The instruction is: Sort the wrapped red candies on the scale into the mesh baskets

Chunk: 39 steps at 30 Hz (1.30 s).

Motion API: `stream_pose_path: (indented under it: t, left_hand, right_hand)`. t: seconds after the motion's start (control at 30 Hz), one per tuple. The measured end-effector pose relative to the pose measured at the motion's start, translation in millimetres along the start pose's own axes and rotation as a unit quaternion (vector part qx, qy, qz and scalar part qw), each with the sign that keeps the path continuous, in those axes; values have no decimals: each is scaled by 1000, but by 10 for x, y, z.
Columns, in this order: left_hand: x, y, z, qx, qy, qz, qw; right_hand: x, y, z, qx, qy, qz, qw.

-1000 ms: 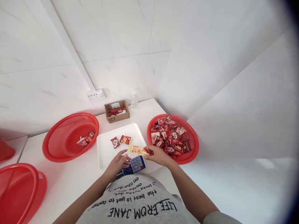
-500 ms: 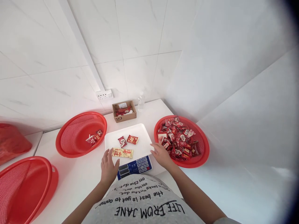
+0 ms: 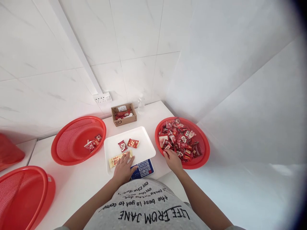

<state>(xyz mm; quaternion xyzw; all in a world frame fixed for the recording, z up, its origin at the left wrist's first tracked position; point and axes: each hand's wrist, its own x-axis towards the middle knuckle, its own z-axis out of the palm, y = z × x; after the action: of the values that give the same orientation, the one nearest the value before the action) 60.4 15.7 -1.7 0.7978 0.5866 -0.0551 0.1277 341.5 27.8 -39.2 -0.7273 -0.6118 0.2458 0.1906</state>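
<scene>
My left hand (image 3: 123,168) lies with fingers spread over a long cream-yellow packet (image 3: 114,160) on the white scale tray (image 3: 146,147). Two small wrapped snacks, one dark red (image 3: 122,146) and one bright red (image 3: 133,143), sit farther back on the same tray. Below the tray shows the scale's blue keypad (image 3: 143,169), partly covered by my left thumb. My right hand (image 3: 173,163) is at the near-left rim of the right red basket (image 3: 205,150), its fingers slightly bent and apart beside the heaped red snack packets (image 3: 183,139). I see nothing held in it.
A red basket (image 3: 72,140) with a few packets stands left of the scale. Another red basket (image 3: 44,188) is at the near left, with a red bag (image 3: 11,150) behind it. A cardboard box (image 3: 126,120) of packets and a clear bottle (image 3: 141,103) stand by the wall.
My left hand has moved right, from the tray's left edge onto the yellow packet. My right hand has left the tray's right edge and moved to the right basket's rim. The view has shifted slightly.
</scene>
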Motion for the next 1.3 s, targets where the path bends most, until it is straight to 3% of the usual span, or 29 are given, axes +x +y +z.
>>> stream_pose_path:
  t: [0.13, 0.37, 0.57, 0.77, 0.93, 1.13, 1.3]
  left_hand:
    - [75, -25, -20, -11, 11, -45, 999]
    - [163, -37, -63, -34, 37, -54, 997]
    - [223, -52, -78, -43, 149, -43, 987]
    - [501, -152, 62, -38, 86, -9, 996]
    - [647, -109, 23, -33, 59, -10, 998]
    - [455, -42, 15, -70, 112, 26, 991]
    - [141, -104, 133, -117, 138, 34, 983]
  right_hand:
    - [10, -22, -16, -9, -5, 7, 1000]
    - [0, -34, -14, -27, -3, 8, 1000]
    - [-13, -66, -28, -45, 4, 5, 999]
    - [-21, -91, -41, -55, 7, 6, 998]
    - [40, -45, -67, 17, 12, 20, 1000]
    - [248, 157, -246, 59, -36, 73, 995]
    - [341, 488, -436, -2, 28, 116, 993]
